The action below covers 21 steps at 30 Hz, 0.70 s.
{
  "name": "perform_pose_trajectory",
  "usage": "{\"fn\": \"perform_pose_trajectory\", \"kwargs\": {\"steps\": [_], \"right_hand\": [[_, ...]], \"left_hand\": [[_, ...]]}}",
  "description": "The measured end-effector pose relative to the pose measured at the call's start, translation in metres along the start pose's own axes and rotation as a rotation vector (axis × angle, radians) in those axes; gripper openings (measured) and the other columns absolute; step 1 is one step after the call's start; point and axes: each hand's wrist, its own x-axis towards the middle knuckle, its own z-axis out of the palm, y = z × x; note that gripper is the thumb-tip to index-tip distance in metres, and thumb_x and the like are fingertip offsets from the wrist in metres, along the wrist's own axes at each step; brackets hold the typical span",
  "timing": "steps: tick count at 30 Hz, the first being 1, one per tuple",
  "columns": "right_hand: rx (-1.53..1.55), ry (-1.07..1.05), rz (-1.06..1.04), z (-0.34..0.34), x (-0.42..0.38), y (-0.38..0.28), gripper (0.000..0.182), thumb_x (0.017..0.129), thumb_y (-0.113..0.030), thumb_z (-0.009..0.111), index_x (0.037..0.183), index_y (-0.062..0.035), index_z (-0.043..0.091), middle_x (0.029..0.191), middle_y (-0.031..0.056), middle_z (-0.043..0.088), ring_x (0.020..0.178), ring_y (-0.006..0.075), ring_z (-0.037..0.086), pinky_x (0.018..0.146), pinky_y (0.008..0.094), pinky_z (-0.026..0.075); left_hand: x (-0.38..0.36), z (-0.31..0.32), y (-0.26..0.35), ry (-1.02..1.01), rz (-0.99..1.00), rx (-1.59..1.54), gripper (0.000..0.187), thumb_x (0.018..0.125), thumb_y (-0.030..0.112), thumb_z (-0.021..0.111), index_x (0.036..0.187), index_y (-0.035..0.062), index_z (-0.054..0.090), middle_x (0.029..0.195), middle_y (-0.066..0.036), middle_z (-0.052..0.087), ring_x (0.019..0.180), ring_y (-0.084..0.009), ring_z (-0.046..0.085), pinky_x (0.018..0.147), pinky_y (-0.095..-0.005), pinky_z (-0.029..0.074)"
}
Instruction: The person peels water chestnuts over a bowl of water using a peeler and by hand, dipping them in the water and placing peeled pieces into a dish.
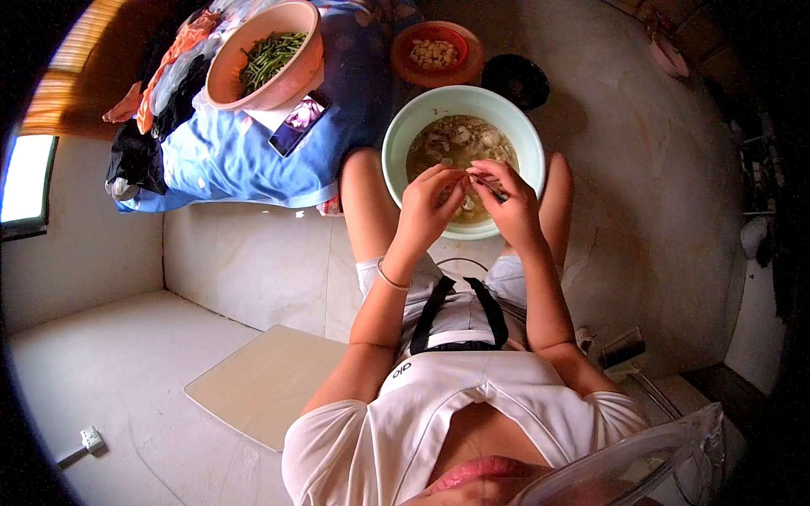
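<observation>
Both hands meet over a pale green basin (pixel 535 160) held between the knees. It contains cloudy, yellowish water with whitish pieces and bits floating in it. My left hand (pixel 430 201) is closed in a pinch, fingertips against those of the other hand; what lies between them is too small to make out. With bent fingers, my right hand (pixel 510 202) closes on a small dark, thin object (pixel 491 189), which sticks out beside the palm. Both wrists stay above the basin's near rim.
Beyond the basin, a red bowl (pixel 460 42) holds pale, clove-like pieces; beside it sits a black bowl (pixel 515 82). On the blue bedding (pixel 228 160) at left are a pink basin (pixel 224 80) of green beans (pixel 272 61), a phone (pixel 299 124) and clothes.
</observation>
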Motion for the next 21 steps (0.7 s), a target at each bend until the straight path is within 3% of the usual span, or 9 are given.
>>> {"fn": "perform_pose_trajectory", "kwargs": {"steps": [21], "right_hand": [[-0.020, -0.037, 0.016, -0.0044, 0.0001, -0.0047, 0.029, 0.079, -0.002, 0.059, 0.106, -0.0058, 0.053, 0.096, 0.0088, 0.061, 0.083, 0.0191, 0.063, 0.070, 0.0284, 0.049]], "left_hand": [[-0.0005, -0.0015, 0.0007, -0.019, -0.019, -0.027, 0.012, 0.081, 0.005, 0.056, 0.087, -0.0056, 0.058, 0.084, -0.012, 0.059, 0.075, -0.0204, 0.057, 0.067, -0.0268, 0.045]]}}
